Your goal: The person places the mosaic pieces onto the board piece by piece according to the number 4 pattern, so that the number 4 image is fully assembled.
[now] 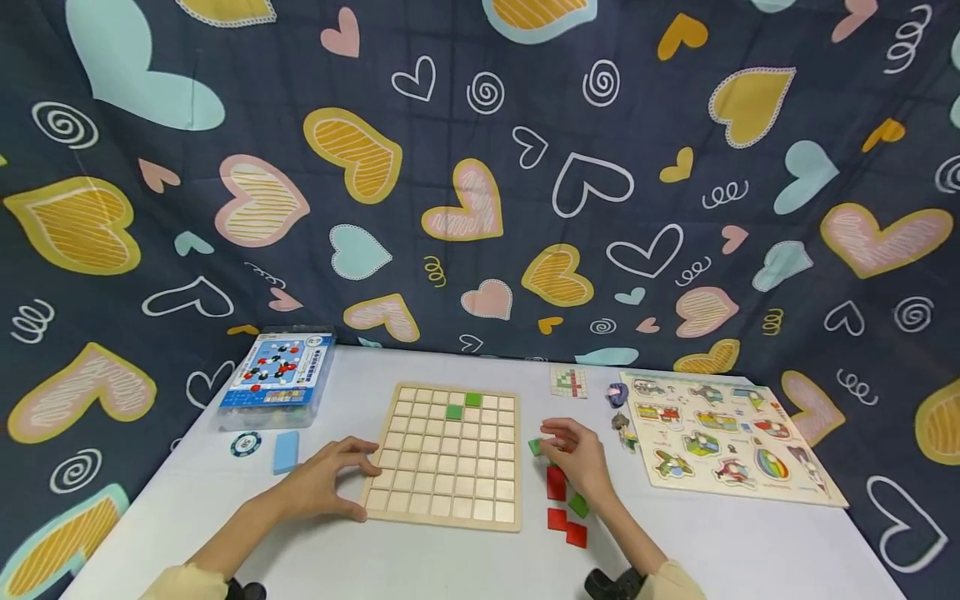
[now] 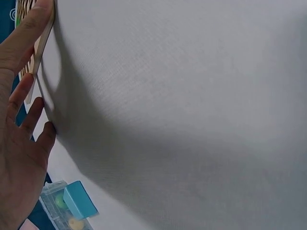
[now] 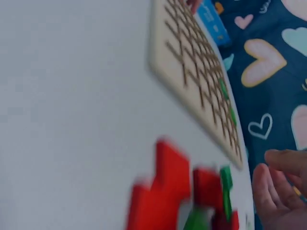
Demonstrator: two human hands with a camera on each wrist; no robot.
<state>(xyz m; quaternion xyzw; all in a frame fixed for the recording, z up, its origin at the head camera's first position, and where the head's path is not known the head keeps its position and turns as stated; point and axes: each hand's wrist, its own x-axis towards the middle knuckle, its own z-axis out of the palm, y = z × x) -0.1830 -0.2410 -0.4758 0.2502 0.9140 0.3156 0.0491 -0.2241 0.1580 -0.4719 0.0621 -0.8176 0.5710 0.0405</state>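
Note:
A square wooden grid board (image 1: 435, 525) lies on the white table, with two green tiles, one (image 1: 473, 400) in its top row and another (image 1: 454, 412) just below left. My left hand (image 1: 330, 479) touches the board's left edge, thumb and fingers spread; the left wrist view shows the thumb (image 2: 31, 24) against the rim. To the board's right, my right hand (image 1: 577, 454) hovers over a loose group of red tiles (image 1: 557, 483) and green tiles (image 1: 578, 504). One green tile (image 1: 535, 447) lies beside its fingertips. In the right wrist view nothing shows between those fingers (image 3: 283, 160).
Behind the tiles lies a small red-and-green pattern card (image 1: 568, 382). At right are a wooden picture puzzle (image 1: 738, 433) and two small figures (image 1: 622, 429). At left stand a boxed set (image 1: 277, 375), a blue block (image 1: 286, 452) and a round chip (image 1: 246, 444). A heart-patterned cloth hangs behind.

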